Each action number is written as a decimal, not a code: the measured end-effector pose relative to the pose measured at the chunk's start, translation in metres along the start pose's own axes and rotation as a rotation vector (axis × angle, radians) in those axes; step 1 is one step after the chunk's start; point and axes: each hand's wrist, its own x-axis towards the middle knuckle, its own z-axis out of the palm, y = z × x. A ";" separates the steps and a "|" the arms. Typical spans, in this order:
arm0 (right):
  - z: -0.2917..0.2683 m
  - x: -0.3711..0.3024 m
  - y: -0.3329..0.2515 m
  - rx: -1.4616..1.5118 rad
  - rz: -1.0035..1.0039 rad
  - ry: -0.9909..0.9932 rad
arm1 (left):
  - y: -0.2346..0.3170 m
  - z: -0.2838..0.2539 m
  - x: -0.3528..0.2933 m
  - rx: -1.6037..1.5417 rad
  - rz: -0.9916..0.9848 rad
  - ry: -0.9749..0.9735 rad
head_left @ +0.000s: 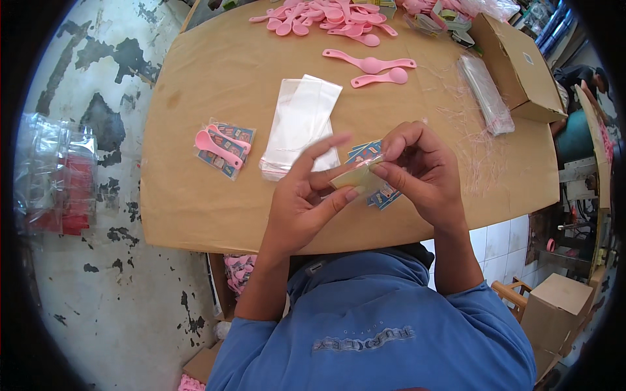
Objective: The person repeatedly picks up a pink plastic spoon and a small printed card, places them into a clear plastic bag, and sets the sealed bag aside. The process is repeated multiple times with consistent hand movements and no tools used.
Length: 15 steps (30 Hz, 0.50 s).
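Near the front of the brown-covered table, my two hands hold a small clear plastic bag with a pale card (354, 176) in it. My left hand (301, 199) pinches the lower left part under its thumb, its index finger raised and slightly blurred. At the upper right edge, my right hand (427, 171) grips the bag between thumb and fingers. Beneath lie blue printed cards (386, 195), partly hidden by the hands. Flat clear bags (297, 120) lie just beyond my left hand. Farther left, pink spoons (220, 151) rest on a bagged blue card.
A pile of pink measuring spoons (319, 14) covers the far edge. Closer lie a double-ended spoon (370, 64) and a single one (381, 78). A bundle of clear bags (486, 94) and an open cardboard box (521, 62) stand right, beside scattered plastic strips.
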 end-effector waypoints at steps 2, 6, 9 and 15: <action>0.000 0.002 -0.009 0.051 0.028 0.004 | -0.002 -0.005 -0.002 0.115 0.062 -0.023; -0.032 -0.005 -0.078 -0.178 -0.232 -0.024 | 0.008 -0.012 -0.012 0.218 0.245 0.064; -0.081 -0.001 -0.125 0.268 -0.466 -0.352 | 0.012 -0.035 -0.014 0.256 0.547 0.229; -0.136 0.022 -0.085 -1.739 -0.051 0.258 | 0.046 -0.096 -0.027 0.546 0.728 0.619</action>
